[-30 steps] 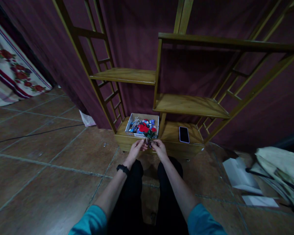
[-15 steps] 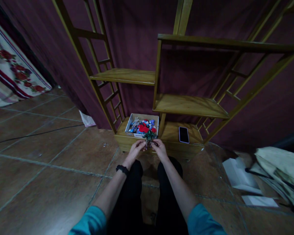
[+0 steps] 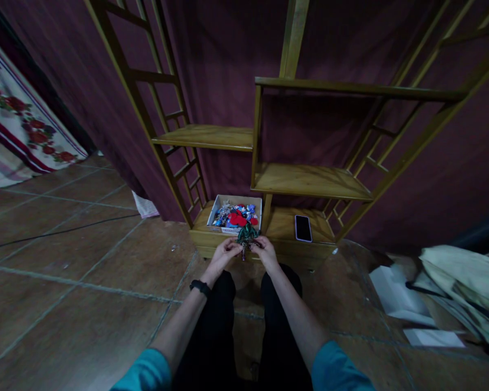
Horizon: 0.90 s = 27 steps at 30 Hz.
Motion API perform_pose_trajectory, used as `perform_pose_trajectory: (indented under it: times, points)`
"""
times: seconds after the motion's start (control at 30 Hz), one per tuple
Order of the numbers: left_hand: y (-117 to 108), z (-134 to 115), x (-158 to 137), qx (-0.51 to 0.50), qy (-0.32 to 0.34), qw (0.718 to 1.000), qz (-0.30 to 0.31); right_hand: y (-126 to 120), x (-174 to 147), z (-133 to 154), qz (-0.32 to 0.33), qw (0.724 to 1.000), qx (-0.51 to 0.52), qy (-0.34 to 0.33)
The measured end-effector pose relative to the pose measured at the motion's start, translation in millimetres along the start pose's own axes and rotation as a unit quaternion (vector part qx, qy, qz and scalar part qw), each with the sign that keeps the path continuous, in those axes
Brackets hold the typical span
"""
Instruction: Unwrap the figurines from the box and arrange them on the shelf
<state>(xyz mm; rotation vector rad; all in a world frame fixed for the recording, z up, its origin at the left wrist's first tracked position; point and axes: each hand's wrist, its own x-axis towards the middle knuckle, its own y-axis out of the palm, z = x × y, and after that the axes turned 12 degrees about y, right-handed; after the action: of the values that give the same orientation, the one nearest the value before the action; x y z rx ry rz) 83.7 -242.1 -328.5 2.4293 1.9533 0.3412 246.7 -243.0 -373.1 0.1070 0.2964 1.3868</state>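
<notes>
Item held: a small trinket (image 3: 247, 233), located at the centre of the frame, slightly below the middle, in front of the lower edge of the box (image 3: 240, 199). It has a dark green, leaf-like, glossy top and thin reddish-brown parts hanging below. Its exact make is too small to tell.

Left hand (image 3: 224, 253): thumb and fingers pinched on the trinket's lower left side. Right hand (image 3: 265, 251): thumb and fingertips pinched on its lower right side. How firmly either hand presses cannot be told.

Handling assessment: the trinket appears light. The green top looks thin and somewhat pliable, and its shine suggests a slick surface; the dangling parts would likely swing, tangle or come loose if pulled. The sounder hold is judged to be at the junction just under the green top, with a light two-sided pinch, leaving the leaf tips uncrushed.

Surroundings: the box, centre of the frame, contains red, blue and silvery small pieces (image 3: 238, 219). A phone (image 3: 303, 228) lies right of it on the shelf unit (image 3: 313, 180). A dark watch (image 3: 200, 287) is worn on the left wrist.
</notes>
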Motion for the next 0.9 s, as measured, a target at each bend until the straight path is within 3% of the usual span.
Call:
perform_pose_trajectory:
  times: [0.2,0.4,0.77,0.9]
  points:
    - [10,-6,-9,0.006,0.008,1.0,-0.011,-1,-3,3,-0.01,1.0,0.004,-0.007]
    - [23,-15,-23,-0.014,0.005,1.0,-0.014,-6,-13,6,0.011,0.999,0.035,0.036]
    - [40,-44,-54,0.012,0.035,0.999,0.006,-13,-40,18,0.106,0.969,0.165,0.148]
    - [46,-51,-60,0.028,0.056,0.998,0.014,-12,-46,22,0.172,0.951,0.175,0.19]
